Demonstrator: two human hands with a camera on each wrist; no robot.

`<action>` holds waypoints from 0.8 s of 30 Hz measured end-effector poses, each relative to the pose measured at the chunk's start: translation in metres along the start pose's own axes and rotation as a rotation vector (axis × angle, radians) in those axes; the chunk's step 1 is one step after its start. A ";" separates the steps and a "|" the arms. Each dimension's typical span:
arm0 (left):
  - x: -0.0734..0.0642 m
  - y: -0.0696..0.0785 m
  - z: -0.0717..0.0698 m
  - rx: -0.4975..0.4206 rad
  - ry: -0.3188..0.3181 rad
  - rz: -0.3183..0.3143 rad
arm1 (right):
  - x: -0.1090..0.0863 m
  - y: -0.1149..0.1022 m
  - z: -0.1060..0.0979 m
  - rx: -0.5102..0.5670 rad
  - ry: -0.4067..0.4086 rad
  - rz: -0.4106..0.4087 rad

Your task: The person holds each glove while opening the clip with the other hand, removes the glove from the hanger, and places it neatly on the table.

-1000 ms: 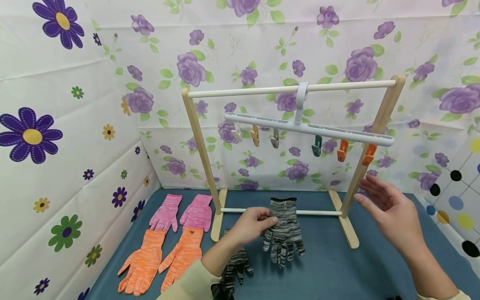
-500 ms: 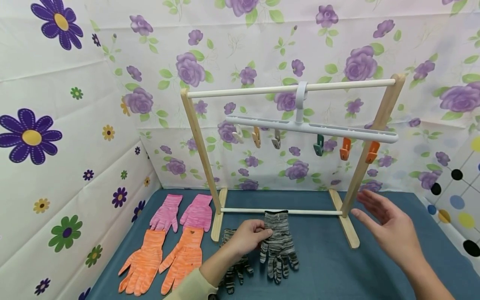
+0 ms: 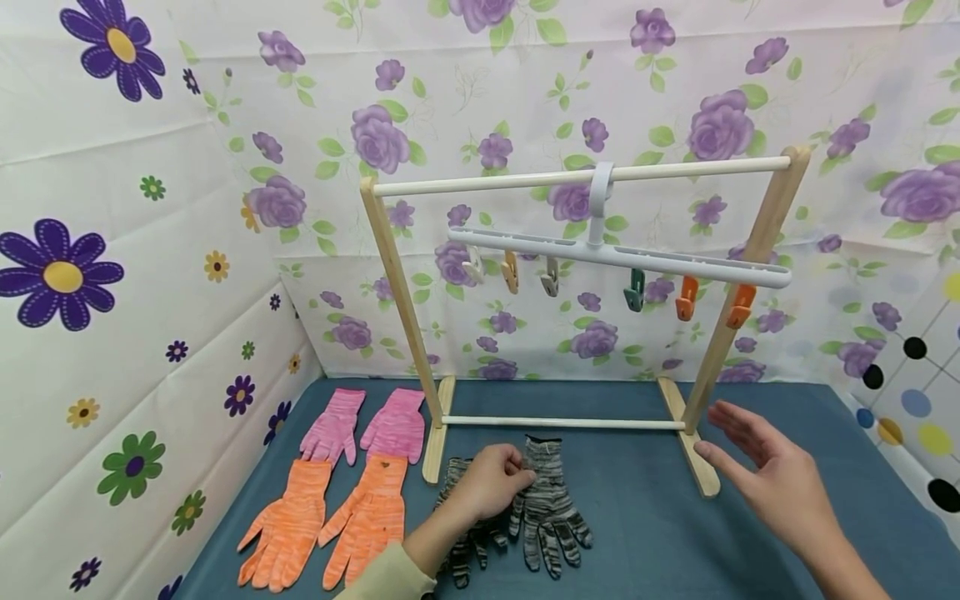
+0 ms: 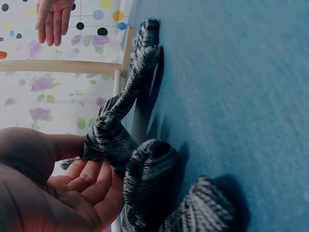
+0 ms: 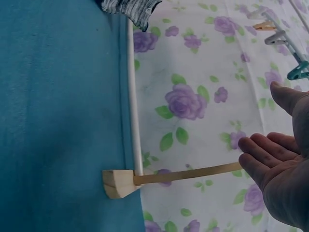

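Observation:
My left hand pinches the cuff side of a grey-and-black striped knit glove, whose fingers spread toward me over the blue cloth. In the left wrist view the thumb and fingers close on the knit glove. A second striped glove lies partly hidden beneath that hand and wrist. Off to the right, my right hand hovers near the rack's right foot with fingers extended and nothing in it. The right wrist view also shows this hand holding nothing.
A wooden rack carries a pale hanger with several coloured clips, among them a green clip and an orange clip. Pink gloves and orange gloves lie at the left on the blue cloth. Floral sheets stand behind.
My left hand has lowered the striped glove toward me and slightly left, down to the cloth. My right hand has drifted a little down and left. The hanger has swung slightly.

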State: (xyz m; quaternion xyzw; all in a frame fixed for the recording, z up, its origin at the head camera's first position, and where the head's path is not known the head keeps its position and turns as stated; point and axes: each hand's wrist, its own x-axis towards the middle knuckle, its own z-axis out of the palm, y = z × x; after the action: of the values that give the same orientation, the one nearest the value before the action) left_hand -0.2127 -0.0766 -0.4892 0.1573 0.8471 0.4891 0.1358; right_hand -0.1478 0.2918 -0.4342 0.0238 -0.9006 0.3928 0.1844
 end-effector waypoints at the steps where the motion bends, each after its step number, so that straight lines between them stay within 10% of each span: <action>1: 0.000 0.000 0.001 0.031 0.009 0.004 | -0.001 0.001 0.000 -0.010 -0.006 -0.002; 18: -0.001 -0.005 0.008 0.561 0.157 0.044 | -0.009 0.025 0.012 -0.206 0.020 -0.158; 24: 0.001 -0.009 0.004 0.620 0.189 0.045 | -0.010 0.032 0.010 -0.234 0.019 -0.158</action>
State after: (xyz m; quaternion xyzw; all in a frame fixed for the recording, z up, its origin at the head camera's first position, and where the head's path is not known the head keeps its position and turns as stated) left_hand -0.2129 -0.0775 -0.4987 0.1635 0.9609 0.2232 -0.0088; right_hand -0.1477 0.3058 -0.4664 0.0691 -0.9338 0.2695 0.2248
